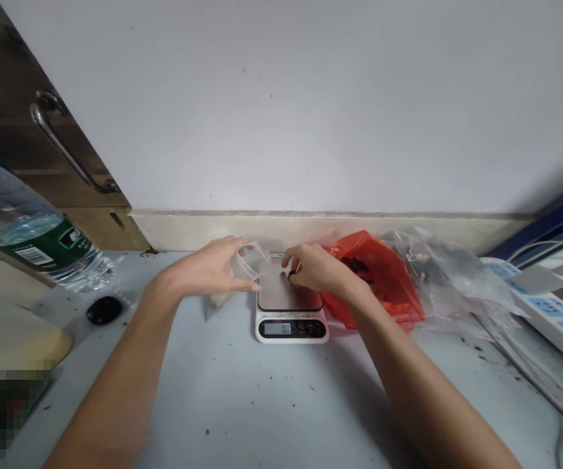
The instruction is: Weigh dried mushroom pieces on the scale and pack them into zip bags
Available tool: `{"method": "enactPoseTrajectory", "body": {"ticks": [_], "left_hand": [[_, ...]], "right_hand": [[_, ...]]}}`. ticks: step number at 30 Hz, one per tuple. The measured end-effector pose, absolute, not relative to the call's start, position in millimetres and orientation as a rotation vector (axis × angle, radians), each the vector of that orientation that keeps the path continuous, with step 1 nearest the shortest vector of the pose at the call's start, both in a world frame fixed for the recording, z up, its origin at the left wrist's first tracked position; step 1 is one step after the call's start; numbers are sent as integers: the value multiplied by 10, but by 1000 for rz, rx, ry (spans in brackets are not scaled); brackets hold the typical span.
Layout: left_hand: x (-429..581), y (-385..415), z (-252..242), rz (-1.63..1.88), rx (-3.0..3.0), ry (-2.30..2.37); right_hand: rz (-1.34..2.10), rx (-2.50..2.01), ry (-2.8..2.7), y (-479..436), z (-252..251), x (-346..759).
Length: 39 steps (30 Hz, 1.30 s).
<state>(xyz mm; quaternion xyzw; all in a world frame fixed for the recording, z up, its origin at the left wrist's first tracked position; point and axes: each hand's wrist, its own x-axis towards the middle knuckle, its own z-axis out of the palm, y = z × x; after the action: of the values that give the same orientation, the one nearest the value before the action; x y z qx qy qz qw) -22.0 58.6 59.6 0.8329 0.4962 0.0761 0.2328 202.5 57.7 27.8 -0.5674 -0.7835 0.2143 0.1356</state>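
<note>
A white kitchen scale (pixel 292 333) with a metal plate sits on the table, its display reading 0.0. My left hand (pixel 215 266) is closed around a clear plastic cup (pixel 253 260), tilted beside the plate's left edge. Over the plate, my right hand (pixel 313 266) has its fingers curled together around a small dark piece (pixel 292 275), too small to make out. To the right of that hand lies an open red plastic bag (pixel 398 293) with dark pieces inside. A small clear bag (pixel 219 299) with something pale in it rests under my left hand, partly hidden.
Clear plastic bags (pixel 452 273) lie right of the red bag, near a white power strip (pixel 549 303) and cables (pixel 520 365). At the left are a large water bottle (pixel 41 228) and a black oval object (pixel 104 311). A wall (pixel 310 117) stands behind the table.
</note>
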Motion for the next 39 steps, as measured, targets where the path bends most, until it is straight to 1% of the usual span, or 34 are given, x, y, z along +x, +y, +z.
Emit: {"method": "enactPoseTrajectory", "body": {"ticks": [3, 7, 12, 15, 18, 20, 23, 27, 32, 35, 39], "left_hand": [[-182, 592, 543, 157, 2308, 1314], [-149, 575, 565, 187, 2300, 1312], [-180, 503, 716, 282, 2285, 1311], [-232, 462, 805, 416, 2273, 1195], [-268, 437, 863, 593, 2173, 1039], [-260, 425, 885, 727, 2094, 1048], [-203, 405, 900, 869, 2027, 1103], [-109, 379, 907, 978, 1995, 1134], [-40, 380, 894, 1188, 1931, 1238], [-32, 381, 878, 1222, 1939, 1231], [-14, 340, 880, 1151, 2005, 1159]], "right_hand": [[716, -1498, -2104, 564, 343, 2064], [863, -1091, -1949, 480, 507, 2063], [602, -996, -2096, 389, 642, 2120], [594, -936, -2194, 353, 694, 2174], [621, -825, -2096, 307, 750, 2186], [636, -756, -2015, 278, 776, 2169], [584, -758, -1911, 259, 788, 2135], [438, -905, -1789, 272, 787, 2122], [510, -990, -1796, 291, 791, 2137], [539, -999, -1813, 288, 794, 2144], [590, -985, -1894, 260, 821, 2155]]}}
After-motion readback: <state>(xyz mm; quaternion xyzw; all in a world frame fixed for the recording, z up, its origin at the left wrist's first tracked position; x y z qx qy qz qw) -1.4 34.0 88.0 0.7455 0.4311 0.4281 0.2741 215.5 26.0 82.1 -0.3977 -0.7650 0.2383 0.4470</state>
